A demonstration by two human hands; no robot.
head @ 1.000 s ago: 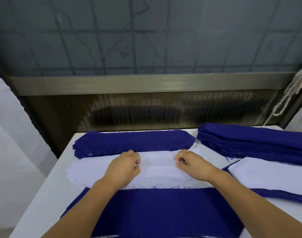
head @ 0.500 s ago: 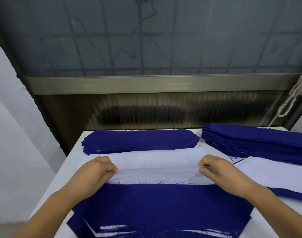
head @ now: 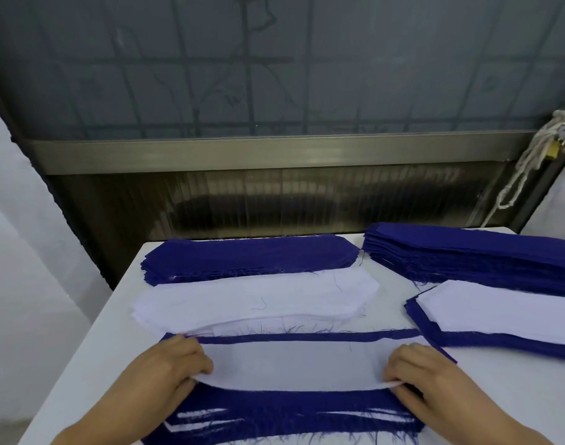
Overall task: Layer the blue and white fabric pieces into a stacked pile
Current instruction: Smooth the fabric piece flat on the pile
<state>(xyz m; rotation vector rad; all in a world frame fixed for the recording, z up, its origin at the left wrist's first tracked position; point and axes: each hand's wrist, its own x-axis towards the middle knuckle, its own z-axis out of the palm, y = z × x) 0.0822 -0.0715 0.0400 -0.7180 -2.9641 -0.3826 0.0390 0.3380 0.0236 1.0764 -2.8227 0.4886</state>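
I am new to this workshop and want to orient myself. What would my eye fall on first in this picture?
First, the two hands near the bottom: the left hand and the right hand each pinch an end of a white fabric piece, held over the layered blue pile. Behind it lies a loose white stack, and a thick blue stack sits at the far right.

You stood at a white tabletop set vs. a dark ribbed panel. Above it ran a metal rail, w/ a frosted grey window showing grid bars behind. White rope hung at far right. Pale wall on your left.
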